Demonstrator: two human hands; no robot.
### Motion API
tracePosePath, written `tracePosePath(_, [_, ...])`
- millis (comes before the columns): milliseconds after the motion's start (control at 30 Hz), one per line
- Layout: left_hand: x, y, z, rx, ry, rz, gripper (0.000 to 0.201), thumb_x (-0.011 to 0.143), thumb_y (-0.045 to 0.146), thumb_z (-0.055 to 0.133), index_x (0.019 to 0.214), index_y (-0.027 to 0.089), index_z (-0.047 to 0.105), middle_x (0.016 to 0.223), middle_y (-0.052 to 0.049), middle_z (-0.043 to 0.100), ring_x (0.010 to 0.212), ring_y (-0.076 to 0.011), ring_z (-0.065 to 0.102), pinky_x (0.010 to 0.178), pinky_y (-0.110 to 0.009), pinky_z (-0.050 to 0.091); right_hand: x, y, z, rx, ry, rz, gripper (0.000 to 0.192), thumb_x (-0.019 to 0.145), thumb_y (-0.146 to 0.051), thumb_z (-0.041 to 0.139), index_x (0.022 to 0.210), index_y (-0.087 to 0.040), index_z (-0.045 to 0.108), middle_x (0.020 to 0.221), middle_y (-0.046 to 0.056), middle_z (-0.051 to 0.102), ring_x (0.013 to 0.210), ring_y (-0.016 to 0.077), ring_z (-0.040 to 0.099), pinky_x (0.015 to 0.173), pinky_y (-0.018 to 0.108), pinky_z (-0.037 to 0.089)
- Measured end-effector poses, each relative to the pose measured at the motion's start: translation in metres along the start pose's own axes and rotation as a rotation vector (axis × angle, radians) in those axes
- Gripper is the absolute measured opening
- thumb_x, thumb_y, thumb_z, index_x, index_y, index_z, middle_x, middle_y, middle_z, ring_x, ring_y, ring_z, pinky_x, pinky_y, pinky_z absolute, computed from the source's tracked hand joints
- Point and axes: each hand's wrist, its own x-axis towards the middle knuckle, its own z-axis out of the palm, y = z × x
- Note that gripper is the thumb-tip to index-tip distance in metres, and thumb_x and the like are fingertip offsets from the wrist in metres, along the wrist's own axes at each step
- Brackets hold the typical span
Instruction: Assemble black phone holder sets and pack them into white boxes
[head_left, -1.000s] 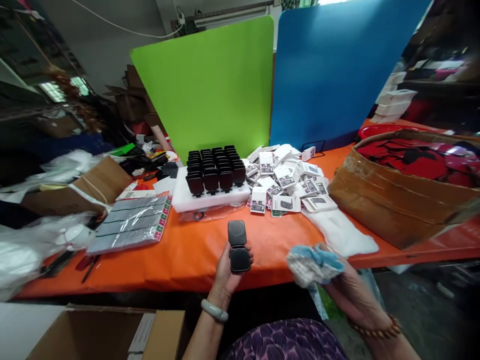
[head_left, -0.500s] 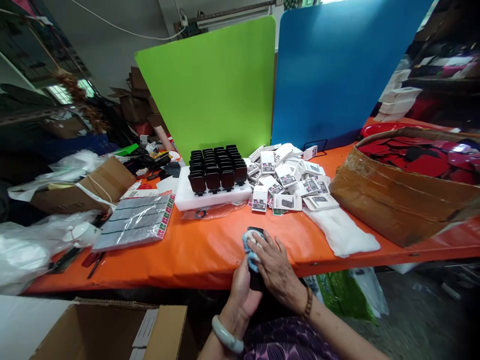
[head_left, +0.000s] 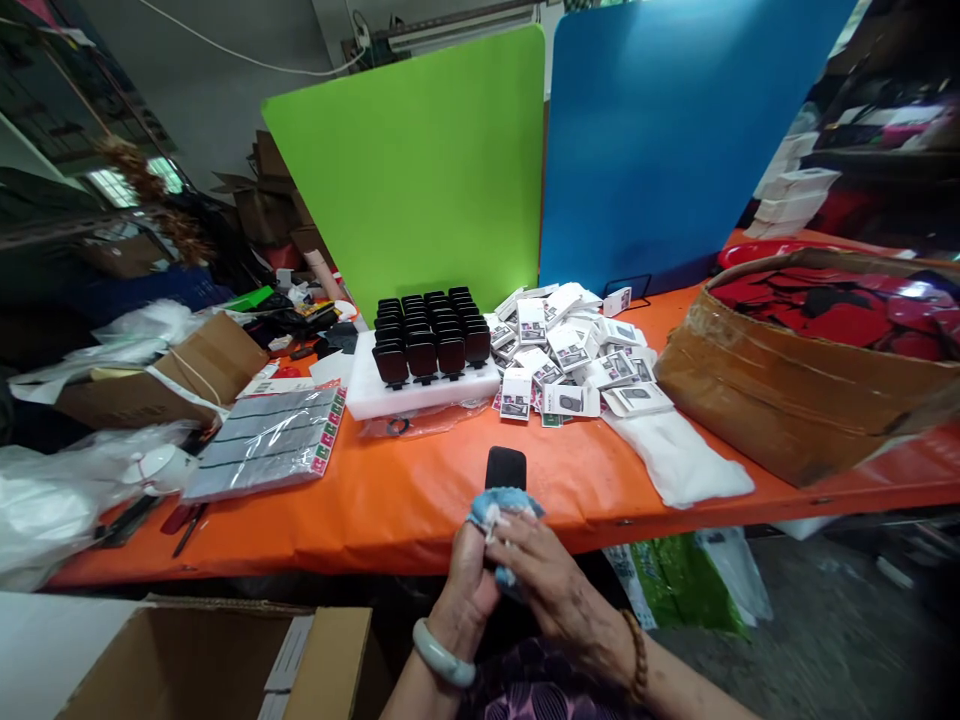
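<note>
At the near edge of the orange surface (head_left: 390, 510), a black device (head_left: 506, 468) is held up between two hands. Its far panel juts out bare beyond the fingers, while its nearer part is covered by a blue-and-white cloth (head_left: 510, 500). The left hand (head_left: 466, 585) grasps the device from the left and below, its thumb side against the cloth; the fingers underneath are hidden. The right hand (head_left: 555, 580) has its fingers (head_left: 517, 548) bent over the cloth, pressing it onto the device; how tightly they grip it cannot be told. Farther back, similar black devices (head_left: 431, 345) stand in rows on a white foam block (head_left: 420, 400). Just right of them lies a heap of small white boxes (head_left: 566, 350), with a large cardboard box (head_left: 787, 390) at far right.
</note>
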Motion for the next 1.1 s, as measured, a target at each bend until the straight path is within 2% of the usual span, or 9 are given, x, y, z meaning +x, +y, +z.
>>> tracePosePath(133, [-0.009,-0.003,0.016,-0.101,0.06,0.108,0.019,0.087,0.011,0.047,0.077,0.013,0.063,0.072,-0.001,0.065,0.059,-0.0075,0.059,0.062,-0.016,0.051,0.026,0.023,-0.01,-0.055,0.093,0.051,0.033,0.09,-0.013,0.041,0.114,-0.024,0.061,0.124,0.009,0.059,0.123,0.0255,0.049,0.104,0.048,0.038])
tracePosePath(400, [-0.018,0.007,0.031,0.003,0.039,0.023,0.024,0.093,0.019,0.043,0.082,0.012,0.064,0.069,-0.004,0.066,0.058,-0.0125,0.06,0.066,-0.025,0.051,0.067,0.024,-0.018,-0.222,0.216,0.064,0.033,0.089,-0.015,0.04,0.116,-0.019,0.059,0.116,0.011,0.057,0.108,0.0252,0.049,0.094,0.04,0.036])
tracePosePath(467, [-0.024,0.0,0.03,0.101,0.044,-0.063,0.022,0.091,0.025,0.048,0.085,0.011,0.064,0.068,-0.005,0.065,0.056,-0.0147,0.06,0.059,-0.026,0.05,0.075,0.037,-0.021,-0.248,0.232,0.144,0.026,0.089,-0.017,0.04,0.103,-0.018,0.062,0.104,0.01,0.06,0.097,0.0234,0.052,0.088,0.037,0.038])
tracePosePath(567, [-0.032,-0.008,0.025,0.163,0.044,-0.17,0.032,0.091,0.032,0.045,0.085,0.007,0.063,0.068,-0.009,0.065,0.055,-0.0176,0.061,0.051,-0.027,0.047,0.081,0.07,-0.035,-0.152,0.301,0.394,0.017,0.086,-0.026,0.046,0.075,-0.02,0.057,0.074,0.004,0.058,0.069,0.0175,0.05,0.069,0.028,0.04])
tracePosePath(700, [-0.036,-0.008,0.017,0.058,0.05,-0.231,0.033,0.091,0.028,0.04,0.08,0.006,0.061,0.067,-0.01,0.065,0.054,-0.0179,0.061,0.051,-0.027,0.046,0.071,0.098,-0.057,0.037,0.414,0.64,0.032,0.086,-0.045,0.049,0.065,-0.021,0.047,0.054,-0.003,0.048,0.05,0.0129,0.044,0.052,0.024,0.036])
tracePosePath(800, [-0.032,-0.007,0.017,0.034,0.047,-0.271,0.031,0.091,0.027,0.04,0.081,0.007,0.06,0.065,-0.011,0.065,0.054,-0.018,0.061,0.051,-0.027,0.046,0.056,0.083,-0.055,0.244,0.402,0.648,0.038,0.088,-0.053,0.047,0.071,-0.019,0.054,0.059,-0.001,0.053,0.054,0.0138,0.05,0.053,0.025,0.04])
tracePosePath(900, [-0.028,-0.012,0.021,0.079,0.068,-0.246,0.028,0.091,0.028,0.04,0.084,0.009,0.059,0.064,-0.009,0.065,0.052,-0.0176,0.061,0.05,-0.026,0.046,0.048,0.059,-0.039,0.063,0.324,0.388,0.026,0.081,-0.045,0.062,0.078,-0.019,0.065,0.087,0.007,0.062,0.083,0.0201,0.056,0.076,0.032,0.045])
tracePosePath(967, [-0.028,-0.017,0.022,0.128,0.091,-0.22,0.028,0.091,0.031,0.042,0.085,0.01,0.059,0.065,-0.009,0.066,0.053,-0.018,0.061,0.05,-0.027,0.046,0.05,0.058,-0.031,-0.011,0.252,0.295,0.02,0.081,-0.04,0.063,0.082,-0.02,0.069,0.095,0.009,0.063,0.092,0.0223,0.055,0.083,0.035,0.043])
tracePosePath(1100, [-0.033,-0.019,0.02,0.13,0.068,-0.276,0.032,0.091,0.033,0.042,0.083,0.007,0.06,0.064,-0.009,0.065,0.053,-0.0174,0.06,0.05,-0.027,0.045,0.056,0.088,-0.041,0.186,0.286,0.621,0.034,0.083,-0.048,0.057,0.07,-0.018,0.061,0.067,0.002,0.059,0.065,0.0165,0.056,0.061,0.028,0.044])
